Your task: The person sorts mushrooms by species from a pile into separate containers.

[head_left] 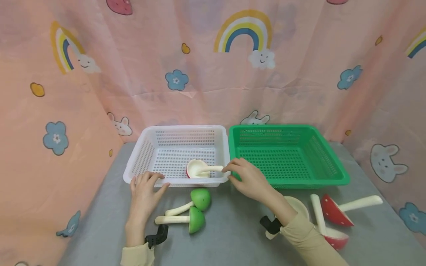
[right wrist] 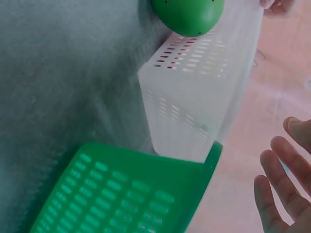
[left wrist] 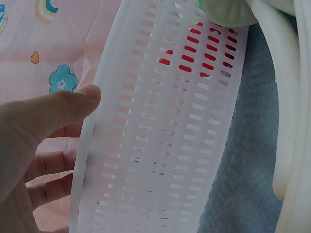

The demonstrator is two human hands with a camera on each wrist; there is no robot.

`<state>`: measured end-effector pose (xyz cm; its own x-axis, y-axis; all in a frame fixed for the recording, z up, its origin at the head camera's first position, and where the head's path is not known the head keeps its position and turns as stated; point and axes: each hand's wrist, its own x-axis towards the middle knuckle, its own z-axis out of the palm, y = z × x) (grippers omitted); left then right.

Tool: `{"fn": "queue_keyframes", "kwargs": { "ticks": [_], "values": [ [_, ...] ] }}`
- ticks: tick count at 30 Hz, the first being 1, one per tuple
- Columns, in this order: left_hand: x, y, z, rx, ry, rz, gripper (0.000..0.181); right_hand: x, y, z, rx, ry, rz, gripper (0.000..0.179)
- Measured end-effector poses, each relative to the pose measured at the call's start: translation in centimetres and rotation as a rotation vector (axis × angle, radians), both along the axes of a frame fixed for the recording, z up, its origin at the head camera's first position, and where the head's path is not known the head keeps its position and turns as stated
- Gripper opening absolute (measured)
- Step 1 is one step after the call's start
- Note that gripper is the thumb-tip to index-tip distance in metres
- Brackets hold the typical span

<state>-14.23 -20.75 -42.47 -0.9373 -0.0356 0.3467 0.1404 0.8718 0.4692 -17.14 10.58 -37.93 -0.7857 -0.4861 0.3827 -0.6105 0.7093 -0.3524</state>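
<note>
Left of centre in the head view, the left hand [head_left: 145, 188] rests on the near rim of the white basket [head_left: 139, 155], fingers laid over the edge and thumb outside; the left wrist view shows the thumb [left wrist: 73, 104] against the perforated wall, a light hold rather than a clamp. Below it, two green mushrooms [head_left: 196, 210] lie on the grey table [head_left: 233, 236], caps touching, stems pointing left. At centre, a red-capped mushroom [head_left: 197, 169] lies inside the white basket near its front right corner, pale underside up; the right hand [head_left: 247, 179] reaches over the rim, fingertips at the stem end; whether they pinch it or only touch it cannot be told; the right wrist view shows fingers [right wrist: 279, 189] loosely spread. Right of centre stands the green basket [head_left: 332, 173]; lower right, more red mushrooms [head_left: 332, 214] on the table. Judgement: the toy looks light, rigid and smooth; the stem offers the surest hold.
</note>
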Motion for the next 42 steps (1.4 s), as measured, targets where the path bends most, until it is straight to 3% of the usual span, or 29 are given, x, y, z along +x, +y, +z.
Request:
{"fn": "queue_keyframes", "kwargs": {
  "ticks": [5, 12, 22, 29, 34, 37, 41, 42],
  "values": [
    [0.2, -0.2, -0.1, 0.0, 0.013, 0.012, 0.027, 1.3, 1.4, 0.0, -0.025, 0.042, 0.003, 0.021],
    [-0.1, 0.0, -0.1, 0.003, 0.03, -0.003, 0.026, 3.0, 4.5, -0.6, -0.1, 0.188, 0.042, 0.027],
    [-0.1, -0.2, -0.1, -0.003, 0.02, -0.003, 0.027, 5.7, 7.4, -1.9, -0.147, 0.18, -0.019, 0.044],
    [-0.2, 0.1, -0.2, -0.003, 0.018, -0.001, 0.027, 7.5, 9.0, -3.4, -0.123, 0.149, -0.062, 0.048],
    [-0.3, 0.1, -0.3, 0.001, 0.007, -0.003, 0.028, 7.9, 9.9, -4.9, -0.104, 0.207, 0.001, 0.044],
    [-0.3, 0.1, -0.3, 0.006, 0.016, -0.004, 0.028, 7.7, 10.5, -5.6, -0.095, 0.244, 0.047, 0.013],
    [-0.2, 0.1, -0.2, 0.006, 0.018, 0.0, 0.028, 7.8, 11.2, -6.4, -0.095, 0.217, 0.084, 0.036],
    [-0.2, 0.0, -0.2, 0.005, 0.015, 0.003, 0.028, 7.9, 11.4, -6.6, -0.093, 0.204, 0.092, 0.03]
  ]
}}
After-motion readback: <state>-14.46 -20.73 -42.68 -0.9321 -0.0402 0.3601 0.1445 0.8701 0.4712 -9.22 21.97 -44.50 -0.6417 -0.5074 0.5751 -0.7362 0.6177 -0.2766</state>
